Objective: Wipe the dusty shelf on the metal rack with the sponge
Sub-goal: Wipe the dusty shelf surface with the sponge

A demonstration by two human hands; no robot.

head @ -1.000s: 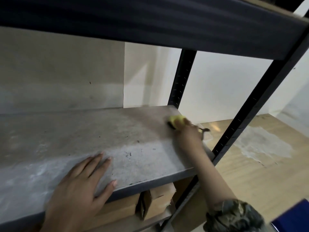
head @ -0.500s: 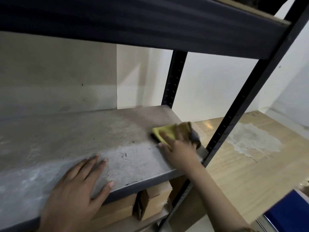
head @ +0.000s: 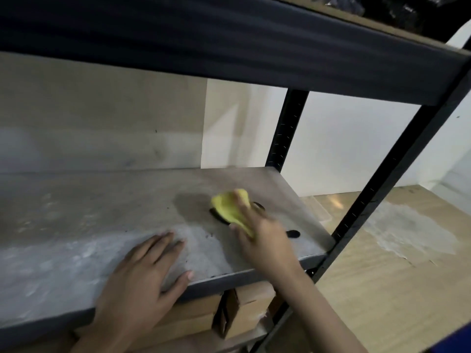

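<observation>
A: Sponge (head: 230, 208) status?
B: Yellow, dark underside, lying on the shelf (head: 102, 215), toward the shelf's right end, about midway between its back edge and front edge. The right hand (head: 265, 236) grips it, fingers curled over the top. Motion blur on both.
A: Left hand (head: 142, 281)?
B: Flat on the shelf near the front edge, left of the sponge. Fingers straight and spread, thumb out along the front lip. It holds nothing.
A: Shelf surface?
B: Grey board. Pale dust film across the left and front part. A darker patch sits just left of the sponge. Small black specks lie between the left hand and the sponge. One dark oval spot (head: 293, 233) sits right of the right hand, near the shelf's right front corner; cannot tell what it is.
A: Rack?
B: Black metal. Front right post (head: 397, 174) meets the shelf's right front corner, rear post (head: 285, 128) stands at the right back corner. A dark beam (head: 229, 42) runs overhead, above the shelf.
A: Anything else?
B: Cardboard boxes (head: 242, 309) directly under the shelf, below its front edge. Wooden floor (head: 395, 289) right of the shelf, with a whitish patch (head: 407, 230) on it. Pale wall (head: 351, 143) behind the shelf.
</observation>
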